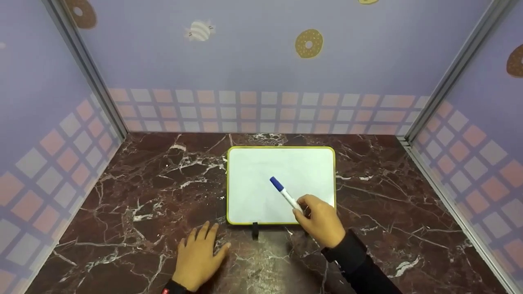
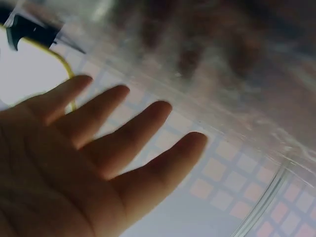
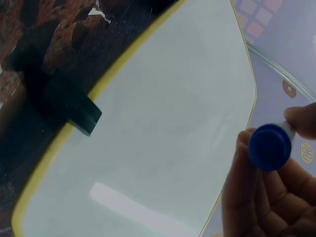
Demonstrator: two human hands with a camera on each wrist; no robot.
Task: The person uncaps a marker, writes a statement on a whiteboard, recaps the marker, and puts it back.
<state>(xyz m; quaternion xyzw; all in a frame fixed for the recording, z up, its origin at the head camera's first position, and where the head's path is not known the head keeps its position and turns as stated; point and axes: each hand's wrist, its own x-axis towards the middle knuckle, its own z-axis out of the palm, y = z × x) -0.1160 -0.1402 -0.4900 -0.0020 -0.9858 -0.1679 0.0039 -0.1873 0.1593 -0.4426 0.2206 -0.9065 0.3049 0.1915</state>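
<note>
A: Mat'ls?
B: Smooth whiteboard (image 1: 251, 192), thin yellow rim, rounded corners; under it, dk red-brown tabletop (image 1: 122, 245) w/ pale marble-like veins.
A: Marker (image 1: 289, 197)?
B: Slim wht cyl., blue cap, over whiteboard; R hand (image 1: 322, 220) pinches it.
A: L hand (image 1: 197, 256)?
B: Near-left of whiteboard, fingers apart.

Your left hand (image 1: 196, 258) spread, your right hand (image 1: 322, 220) pinching
Your left fingers (image 2: 133, 138) point forward, slightly apart, thumb (image 1: 222, 253) angled outward; your right thumb (image 1: 301, 219) opposes curled fingers (image 1: 310, 201), forearm (image 1: 361, 267) slanting from lower right.
</note>
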